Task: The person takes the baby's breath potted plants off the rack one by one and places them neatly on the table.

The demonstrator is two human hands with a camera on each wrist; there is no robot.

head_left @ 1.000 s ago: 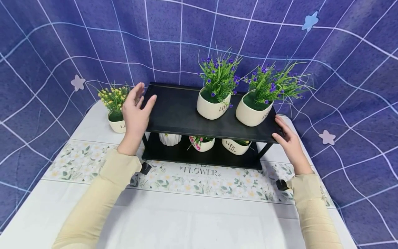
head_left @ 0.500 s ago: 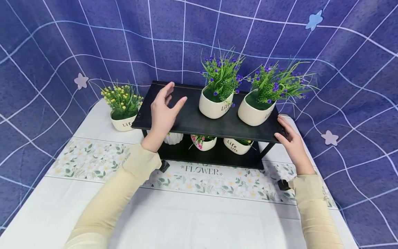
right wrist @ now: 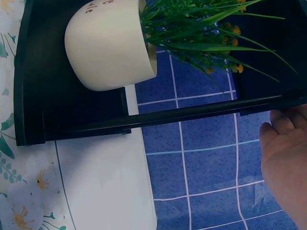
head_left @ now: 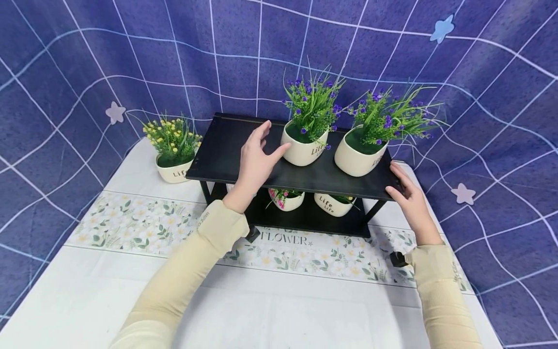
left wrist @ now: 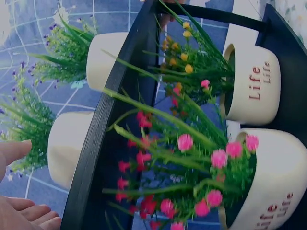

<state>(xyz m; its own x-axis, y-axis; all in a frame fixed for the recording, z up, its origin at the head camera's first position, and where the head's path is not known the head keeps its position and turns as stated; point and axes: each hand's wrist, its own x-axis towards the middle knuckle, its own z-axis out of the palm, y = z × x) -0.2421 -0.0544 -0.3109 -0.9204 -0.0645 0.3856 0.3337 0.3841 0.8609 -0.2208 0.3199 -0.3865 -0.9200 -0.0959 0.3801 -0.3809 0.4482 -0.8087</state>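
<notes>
Pot [head_left: 302, 152]: purple flowers [head_left: 311, 109] | near spread, empty left hand [head_left: 256, 162] | right hand [head_left: 410, 201] relaxed, touching shelf [head_left: 228, 145]

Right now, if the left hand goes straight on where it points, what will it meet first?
The left hand would probably meet the nearest cream pot of purple flowers first, though depth is hard to judge.

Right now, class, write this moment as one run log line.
left hand: beside left purple plant, contact unclear | right hand: touching black shelf at right end | right purple plant: atop shelf | yellow plant: on table
</notes>
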